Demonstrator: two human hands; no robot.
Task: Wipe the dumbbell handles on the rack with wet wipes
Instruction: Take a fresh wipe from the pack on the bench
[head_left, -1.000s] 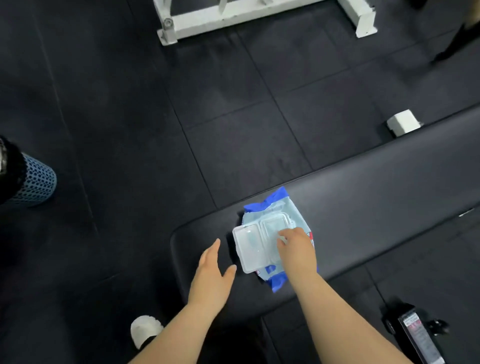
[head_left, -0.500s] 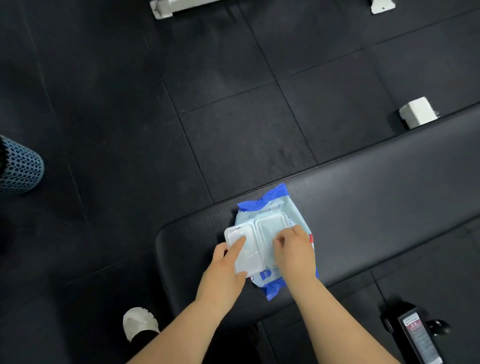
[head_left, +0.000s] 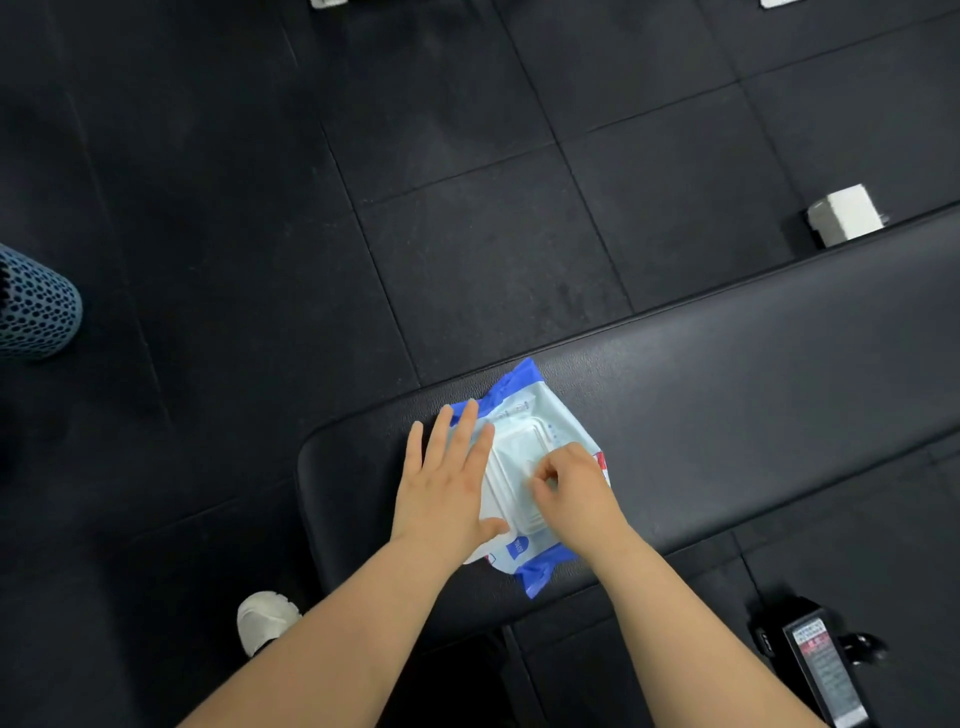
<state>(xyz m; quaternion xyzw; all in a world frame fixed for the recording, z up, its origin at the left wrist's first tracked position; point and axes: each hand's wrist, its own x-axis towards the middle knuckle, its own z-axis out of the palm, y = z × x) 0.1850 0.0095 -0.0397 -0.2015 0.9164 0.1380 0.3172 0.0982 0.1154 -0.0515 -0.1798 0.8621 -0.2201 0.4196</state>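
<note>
The wipes pack (head_left: 561, 421) is laid flat on the bench (head_left: 753, 405), near its 9 o'clock end. It is pinned from 9 o'clock by the left hand (head_left: 447, 488), fingers spread, probably so a wipe can be drawn by the right hand (head_left: 576, 493), fingertips pinching at the lid (head_left: 514, 457).

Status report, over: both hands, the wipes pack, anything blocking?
Left hand flat, pressing the blue-and-white soft plastic wet wipes pack on the black padded bench. Right hand curled at its white lid; grip unclear. Nothing blocking.
</note>
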